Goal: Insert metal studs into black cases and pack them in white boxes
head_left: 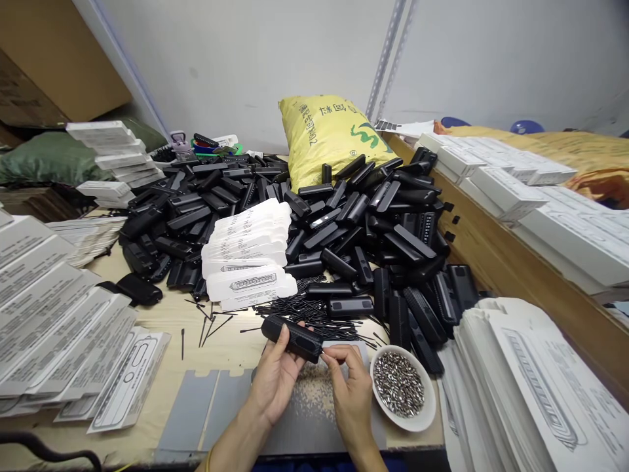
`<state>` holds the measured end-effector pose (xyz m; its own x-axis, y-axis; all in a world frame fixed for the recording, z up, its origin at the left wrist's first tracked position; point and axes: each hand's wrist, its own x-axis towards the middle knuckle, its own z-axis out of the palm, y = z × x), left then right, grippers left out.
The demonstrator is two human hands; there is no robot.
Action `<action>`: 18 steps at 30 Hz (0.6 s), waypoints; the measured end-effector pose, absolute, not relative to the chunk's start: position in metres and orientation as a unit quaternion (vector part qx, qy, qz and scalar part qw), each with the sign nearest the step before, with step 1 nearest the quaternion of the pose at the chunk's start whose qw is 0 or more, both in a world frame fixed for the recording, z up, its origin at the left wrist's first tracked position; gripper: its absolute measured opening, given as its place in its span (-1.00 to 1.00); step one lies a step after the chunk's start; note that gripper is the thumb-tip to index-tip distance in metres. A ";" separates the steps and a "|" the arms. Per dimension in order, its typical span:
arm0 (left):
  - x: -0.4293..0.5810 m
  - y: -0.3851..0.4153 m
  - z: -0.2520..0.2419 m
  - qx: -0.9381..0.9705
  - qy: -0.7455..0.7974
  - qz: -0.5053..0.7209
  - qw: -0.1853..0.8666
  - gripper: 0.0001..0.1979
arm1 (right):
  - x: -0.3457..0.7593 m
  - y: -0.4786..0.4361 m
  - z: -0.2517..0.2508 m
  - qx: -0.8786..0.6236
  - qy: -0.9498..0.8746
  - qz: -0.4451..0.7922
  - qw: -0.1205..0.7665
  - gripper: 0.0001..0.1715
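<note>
My left hand (280,373) is wrapped round a black oblong plastic case (293,337), tilted with its right end lower. The thumb lies on the near face and the fingers are behind it. At that lower right end, my right hand (348,373) pinches with thumb and forefinger. Whatever sits in the pinch is too small to make out. Close to the right hand stands a white bowl (428,419) filled with small shiny metal pieces (398,385). Beneath both hands is a grey mat (295,426) with many tiny bits scattered on it.
Heaped black cases (196,203) cover the table's back, against a yellow sack (329,137). Thin black sticks (314,314) lie before flat white cartons (250,249). More cartons are stacked left (49,328) and right (550,373). A wooden ledge (515,249) bears white boxes (580,236).
</note>
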<state>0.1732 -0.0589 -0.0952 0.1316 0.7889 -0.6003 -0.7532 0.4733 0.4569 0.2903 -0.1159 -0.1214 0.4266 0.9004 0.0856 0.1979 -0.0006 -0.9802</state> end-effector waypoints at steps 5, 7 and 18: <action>0.174 -0.061 -0.098 0.078 0.399 0.518 0.753 -0.70 | 0.296 -0.112 -0.121 -0.610 -0.411 0.393 0.551 -0.78; 0.173 -0.062 -0.094 0.098 0.401 0.514 0.752 -0.66 | 0.295 -0.111 -0.123 -0.591 -0.376 0.437 0.564 -0.77; 0.161 -0.080 -0.103 0.618 0.393 0.340 0.590 -0.73 | 0.354 -0.126 -0.117 -0.661 -0.329 0.329 0.590 -0.66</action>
<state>0.1607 -0.0800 -0.1026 0.4594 0.8871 -0.0441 0.0841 0.0060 0.9964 0.3535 -0.1264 -0.1174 0.5681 0.8216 -0.0469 0.0466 -0.0890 -0.9949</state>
